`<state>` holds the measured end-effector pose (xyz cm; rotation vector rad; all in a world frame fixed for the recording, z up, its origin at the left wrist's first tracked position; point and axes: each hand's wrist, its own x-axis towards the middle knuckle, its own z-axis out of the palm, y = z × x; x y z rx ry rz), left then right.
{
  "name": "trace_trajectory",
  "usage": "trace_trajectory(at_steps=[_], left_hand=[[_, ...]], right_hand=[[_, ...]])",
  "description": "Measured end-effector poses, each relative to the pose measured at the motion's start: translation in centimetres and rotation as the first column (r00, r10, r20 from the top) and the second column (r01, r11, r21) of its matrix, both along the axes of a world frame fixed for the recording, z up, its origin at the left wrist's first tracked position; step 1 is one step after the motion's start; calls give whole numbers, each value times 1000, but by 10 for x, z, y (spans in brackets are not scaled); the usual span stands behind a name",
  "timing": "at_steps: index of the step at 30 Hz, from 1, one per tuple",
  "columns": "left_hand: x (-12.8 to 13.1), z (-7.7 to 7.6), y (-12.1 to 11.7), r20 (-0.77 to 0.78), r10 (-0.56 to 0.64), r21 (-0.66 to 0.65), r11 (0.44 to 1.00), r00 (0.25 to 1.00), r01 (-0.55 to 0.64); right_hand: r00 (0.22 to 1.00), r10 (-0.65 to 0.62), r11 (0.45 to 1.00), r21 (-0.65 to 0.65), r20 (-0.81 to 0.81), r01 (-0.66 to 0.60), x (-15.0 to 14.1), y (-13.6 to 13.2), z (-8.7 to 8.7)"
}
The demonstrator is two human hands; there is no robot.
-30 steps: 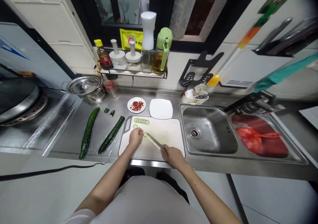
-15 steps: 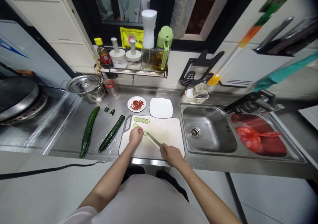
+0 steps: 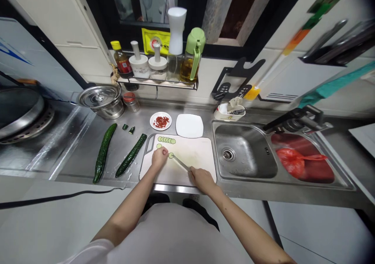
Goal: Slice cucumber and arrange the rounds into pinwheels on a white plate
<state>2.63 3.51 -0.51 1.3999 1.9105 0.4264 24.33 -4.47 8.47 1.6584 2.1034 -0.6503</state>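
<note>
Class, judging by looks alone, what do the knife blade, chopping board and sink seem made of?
Knife blade: probably steel, grey with a dull sheen.
Chopping board: likely plastic, smooth, matt white, no wood grain showing.
Sink: metal, probably stainless steel; its silvery walls carry soft reflections.

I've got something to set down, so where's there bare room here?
Bare: the upper right of the white rectangular cutting board, bordered by the white square plate, steel sink basin and right hand; and the steel counter between the leftmost dark-green long cucumber and black round wok. Crowded: the board's upper left, with pale-green round slices and the left hand.
</note>
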Motion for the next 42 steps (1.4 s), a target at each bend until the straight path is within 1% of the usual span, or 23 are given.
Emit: trace_trajectory(at_steps=[4, 8, 12, 18, 26, 36, 42], left_hand=[[-1, -2, 1, 7, -6, 6, 1000, 1000, 6], [-2, -1, 3, 16, -9, -10, 1000, 1000, 9], [-2, -1, 5, 9, -8, -18, 1000, 1000, 8], [-3, 0, 6, 12, -10, -25, 1000, 1000, 11], [-5, 4, 5, 63, -13, -19, 1000, 998, 14], [-5, 3, 4, 30, -25, 4, 1000, 999, 25], [-4, 3, 3, 15, -33, 9, 999, 999, 32]], right_hand=[[999, 31, 999, -21, 10, -31, 2, 4, 1], [997, 73, 997, -18, 20, -73, 4, 9, 0], [996, 88, 996, -14, 19, -88, 3, 11, -2], [996, 81, 997, -23, 36, -80, -2, 13, 0], [996, 83, 996, -22, 45, -82, -4, 16, 0], [996, 76, 997, -19, 39, -75, -8, 16, -1], [996, 78, 996, -48, 52, -75, -4, 13, 1]])
